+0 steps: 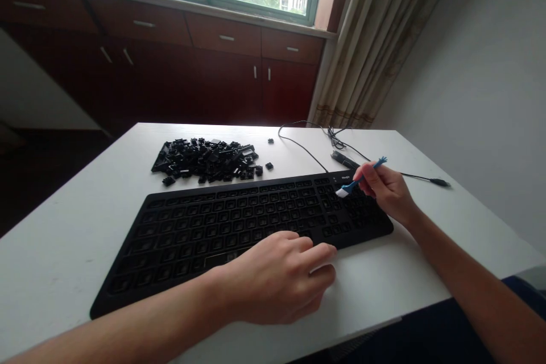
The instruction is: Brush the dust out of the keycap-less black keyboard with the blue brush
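Observation:
A black keyboard [239,219] with its keycaps off lies at a slant on the white table, its rows of bare key sockets showing. My right hand [386,190] is closed on a small blue brush [350,186]. The brush's white bristles point down at the sockets towards the keyboard's right end. My left hand [285,276] lies at the keyboard's front edge, fingers curled and closed at that edge; the thumb is hidden. Behind the keyboard is a heap of loose black keycaps [205,159], with a few lying apart from it.
A thin black cable [305,145] runs from the keyboard's back, with a bundled coil [335,137] and a plug [439,182] at the right. A dark narrow object [344,160] lies behind my right hand. Beyond the table [72,227] stand wooden cabinets [205,79] under a window.

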A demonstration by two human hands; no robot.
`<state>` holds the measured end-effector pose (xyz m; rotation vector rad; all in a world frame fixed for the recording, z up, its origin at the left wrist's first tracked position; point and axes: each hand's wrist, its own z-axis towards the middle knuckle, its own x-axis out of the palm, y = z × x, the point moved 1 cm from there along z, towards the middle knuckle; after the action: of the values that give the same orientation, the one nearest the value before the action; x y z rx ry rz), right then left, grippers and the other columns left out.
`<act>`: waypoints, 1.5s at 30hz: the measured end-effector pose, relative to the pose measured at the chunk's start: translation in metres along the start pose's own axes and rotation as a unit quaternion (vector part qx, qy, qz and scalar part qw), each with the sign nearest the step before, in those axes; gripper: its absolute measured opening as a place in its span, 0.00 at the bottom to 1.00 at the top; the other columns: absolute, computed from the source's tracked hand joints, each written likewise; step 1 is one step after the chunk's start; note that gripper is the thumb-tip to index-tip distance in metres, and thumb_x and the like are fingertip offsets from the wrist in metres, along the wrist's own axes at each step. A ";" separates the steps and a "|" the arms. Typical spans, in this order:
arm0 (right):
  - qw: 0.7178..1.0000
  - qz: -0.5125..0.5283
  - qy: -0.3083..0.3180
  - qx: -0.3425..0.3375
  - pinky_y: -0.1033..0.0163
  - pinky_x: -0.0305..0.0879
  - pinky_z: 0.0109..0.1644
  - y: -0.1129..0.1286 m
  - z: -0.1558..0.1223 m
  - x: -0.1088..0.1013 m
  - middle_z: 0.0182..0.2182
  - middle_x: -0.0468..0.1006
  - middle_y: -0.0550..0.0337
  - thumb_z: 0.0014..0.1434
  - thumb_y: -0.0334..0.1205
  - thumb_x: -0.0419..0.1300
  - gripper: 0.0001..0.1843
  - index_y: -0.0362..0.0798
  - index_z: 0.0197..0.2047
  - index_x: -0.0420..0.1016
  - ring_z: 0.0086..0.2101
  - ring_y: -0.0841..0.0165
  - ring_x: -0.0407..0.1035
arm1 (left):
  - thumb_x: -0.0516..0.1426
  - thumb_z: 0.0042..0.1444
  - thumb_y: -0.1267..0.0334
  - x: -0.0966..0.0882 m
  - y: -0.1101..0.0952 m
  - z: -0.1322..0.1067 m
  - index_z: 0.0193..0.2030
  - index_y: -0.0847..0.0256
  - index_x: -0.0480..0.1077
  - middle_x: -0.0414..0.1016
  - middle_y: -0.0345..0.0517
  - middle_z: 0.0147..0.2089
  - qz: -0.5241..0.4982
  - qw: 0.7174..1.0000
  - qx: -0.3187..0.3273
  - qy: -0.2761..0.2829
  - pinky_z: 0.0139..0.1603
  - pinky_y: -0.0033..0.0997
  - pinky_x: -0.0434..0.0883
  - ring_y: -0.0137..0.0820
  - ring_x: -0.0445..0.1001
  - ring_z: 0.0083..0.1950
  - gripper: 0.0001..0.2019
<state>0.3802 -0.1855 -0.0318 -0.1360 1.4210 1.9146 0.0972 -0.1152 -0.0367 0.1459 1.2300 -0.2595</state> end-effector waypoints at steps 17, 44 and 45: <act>0.996 -0.064 -0.028 -0.046 0.64 0.64 0.31 0.003 -0.001 -0.002 0.28 0.77 0.61 0.71 0.49 0.58 0.16 0.50 0.38 0.82 0.27 0.71 0.69 | 0.51 0.68 0.62 0.000 0.000 -0.001 0.43 0.59 0.72 0.75 0.44 0.58 0.003 1.000 0.002 0.000 0.33 0.38 0.70 0.30 0.69 0.34 0.09; 0.983 -0.144 -0.086 -0.077 0.62 0.67 0.33 0.007 0.000 -0.004 0.32 0.80 0.58 0.70 0.49 0.58 0.15 0.50 0.45 0.83 0.29 0.69 0.71 | 0.53 0.67 0.63 -0.002 0.000 0.001 0.41 0.61 0.72 0.76 0.50 0.54 0.007 1.000 0.005 -0.010 0.37 0.35 0.71 0.29 0.70 0.35 0.08; 0.980 -0.148 -0.095 -0.089 0.62 0.67 0.34 0.008 0.001 -0.004 0.34 0.80 0.57 0.71 0.49 0.58 0.15 0.50 0.46 0.82 0.31 0.68 0.71 | 0.53 0.67 0.63 -0.002 0.000 0.001 0.41 0.61 0.72 0.76 0.50 0.54 0.007 1.000 0.006 -0.010 0.37 0.35 0.71 0.29 0.70 0.35 0.08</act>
<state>0.3785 -0.1878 -0.0232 -0.2300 1.0409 1.7523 0.0974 -0.1152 -0.0344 0.1610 1.2080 -0.2552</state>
